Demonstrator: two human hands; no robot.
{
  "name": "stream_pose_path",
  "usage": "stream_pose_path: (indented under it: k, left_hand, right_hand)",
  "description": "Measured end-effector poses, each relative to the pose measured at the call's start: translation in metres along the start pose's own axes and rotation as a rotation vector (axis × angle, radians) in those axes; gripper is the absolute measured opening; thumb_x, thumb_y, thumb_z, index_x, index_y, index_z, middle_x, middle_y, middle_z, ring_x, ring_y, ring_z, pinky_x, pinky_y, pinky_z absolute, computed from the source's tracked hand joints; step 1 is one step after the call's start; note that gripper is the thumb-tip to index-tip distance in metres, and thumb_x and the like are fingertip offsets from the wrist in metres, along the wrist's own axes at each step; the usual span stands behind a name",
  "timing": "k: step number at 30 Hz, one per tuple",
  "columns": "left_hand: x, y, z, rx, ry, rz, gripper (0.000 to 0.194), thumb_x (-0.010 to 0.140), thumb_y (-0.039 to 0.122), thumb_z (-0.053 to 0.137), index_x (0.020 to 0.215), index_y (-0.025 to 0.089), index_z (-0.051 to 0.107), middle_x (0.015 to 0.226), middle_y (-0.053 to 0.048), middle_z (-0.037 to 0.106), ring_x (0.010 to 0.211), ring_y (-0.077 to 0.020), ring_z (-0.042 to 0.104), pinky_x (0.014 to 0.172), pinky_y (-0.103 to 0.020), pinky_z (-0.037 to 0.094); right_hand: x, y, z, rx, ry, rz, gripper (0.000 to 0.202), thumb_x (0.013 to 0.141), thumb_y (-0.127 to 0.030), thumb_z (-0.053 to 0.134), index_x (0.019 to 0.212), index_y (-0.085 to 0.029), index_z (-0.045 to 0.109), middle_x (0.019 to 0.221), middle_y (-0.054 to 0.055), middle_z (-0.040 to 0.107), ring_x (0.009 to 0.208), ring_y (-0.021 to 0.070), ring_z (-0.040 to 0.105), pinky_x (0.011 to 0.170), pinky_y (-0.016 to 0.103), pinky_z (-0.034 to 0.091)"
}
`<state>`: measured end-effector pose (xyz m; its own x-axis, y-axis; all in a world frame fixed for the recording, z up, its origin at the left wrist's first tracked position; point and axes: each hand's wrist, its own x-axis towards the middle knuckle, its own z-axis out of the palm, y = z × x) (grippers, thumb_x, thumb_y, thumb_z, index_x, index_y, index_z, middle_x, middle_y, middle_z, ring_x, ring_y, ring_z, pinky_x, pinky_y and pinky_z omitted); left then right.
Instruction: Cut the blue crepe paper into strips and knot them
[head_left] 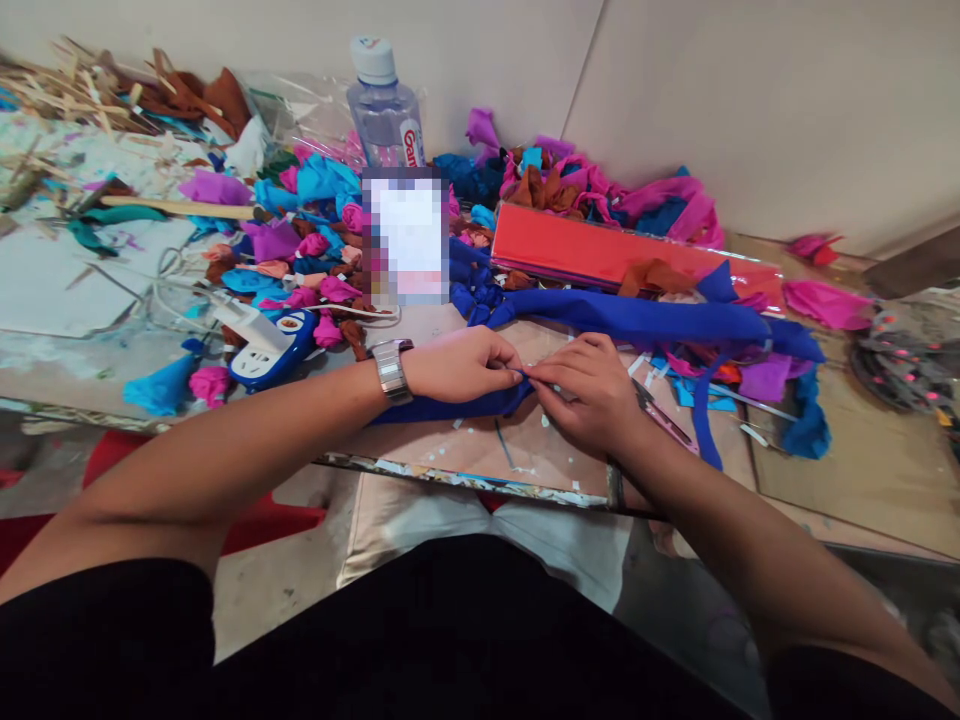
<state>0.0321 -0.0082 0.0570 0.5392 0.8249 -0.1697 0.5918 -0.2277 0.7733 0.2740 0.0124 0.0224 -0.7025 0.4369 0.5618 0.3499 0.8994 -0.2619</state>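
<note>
Pinching a blue crepe-paper strip (480, 403) between both hands near the front edge of the worktable (420, 452), the left hand (459, 364) and the right hand (592, 392) meeting fingertip to fingertip over its near end. Both grips narrow, thumb against forefinger, closing on the same small fold of blue paper; no other thing held in either. Strip's gathered part lying under the left hand and running leftward toward the wristwatch (391, 368), long axis roughly left to right across the table, so the paper sits on the left hand's side of the pinch, with the left hand nearer the bulk of it. Possibly continuing into the long blue band (645, 318) stretching to the right behind the hands, though the join is hidden by the fingers. Counting: two hands, one wristwatch, one water bottle (385, 110) standing at the back, one flat red paper pack (600, 252), one white-and-blue glue gun (266, 345) to the left, and crumpled paper buds (330, 290) too many to count.
</note>
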Motion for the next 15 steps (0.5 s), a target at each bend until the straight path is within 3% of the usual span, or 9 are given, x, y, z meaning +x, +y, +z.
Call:
stream_pose_path:
  k: [15]
  left_hand:
    - [0.0013,-0.0022,-0.001,-0.041,-0.031,0.003,0.037,0.094,0.041,0.056,0.098,0.013,0.08,0.076,-0.001,0.068,0.067,-0.0115,0.053,0.06,-0.022,0.037]
  right_hand:
    - [0.0014,-0.0009,-0.0017,-0.031,0.006,-0.036,0.014,0.094,-0.018,0.071,0.104,-0.027,0.076,0.098,0.0,0.083,0.088,0.0211,0.074,0.099,0.049,0.043]
